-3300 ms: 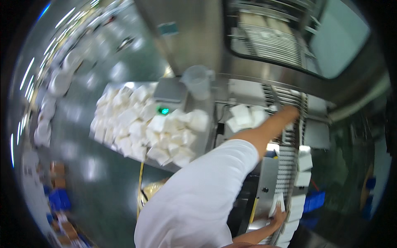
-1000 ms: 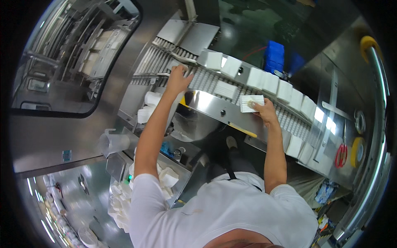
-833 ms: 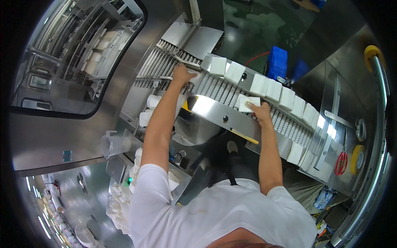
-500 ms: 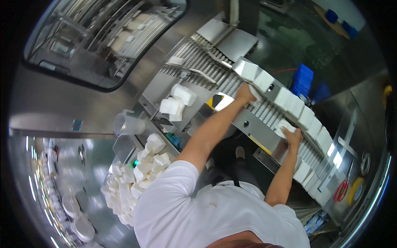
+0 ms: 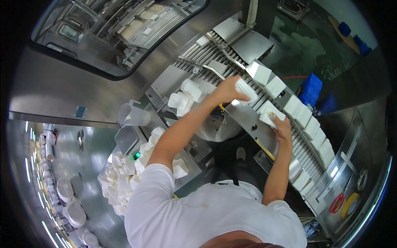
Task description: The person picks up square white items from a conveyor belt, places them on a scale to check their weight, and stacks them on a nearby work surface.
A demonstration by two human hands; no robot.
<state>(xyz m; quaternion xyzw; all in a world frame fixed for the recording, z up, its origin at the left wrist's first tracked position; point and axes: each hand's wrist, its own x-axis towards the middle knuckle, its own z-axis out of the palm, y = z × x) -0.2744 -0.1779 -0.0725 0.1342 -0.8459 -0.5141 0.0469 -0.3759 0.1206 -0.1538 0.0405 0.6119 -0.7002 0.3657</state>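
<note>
My left hand point(image 5: 228, 91) grips a white stack of folded sheets point(image 5: 247, 89), tilted, over the near side of the roller conveyor point(image 5: 308, 153). Closer to my right side, my right hand point(image 5: 283, 128) has its fingers around another white stack of folded sheets point(image 5: 268, 110), above the rollers. The two held stacks are near each other but apart. Along the conveyor's far side, more white stacks point(image 5: 294, 108) lean in a row on a metal rail. Some of my fingers are hidden behind the stacks.
A heap of white stacks point(image 5: 124, 175) lies at my left, near a clear plastic jug point(image 5: 134, 115). Loose stacks point(image 5: 182, 101) rest on a metal plate beside the conveyor. A clear bag point(image 5: 219, 128) hangs below. Red-handled scissors point(image 5: 338, 202) and yellow tape point(image 5: 350, 205) lie right.
My left hand has drawn back leftward from the rollers, bringing its stack into plain view. My right hand has moved left and away from me along the conveyor with its stack. The view has shifted.
</note>
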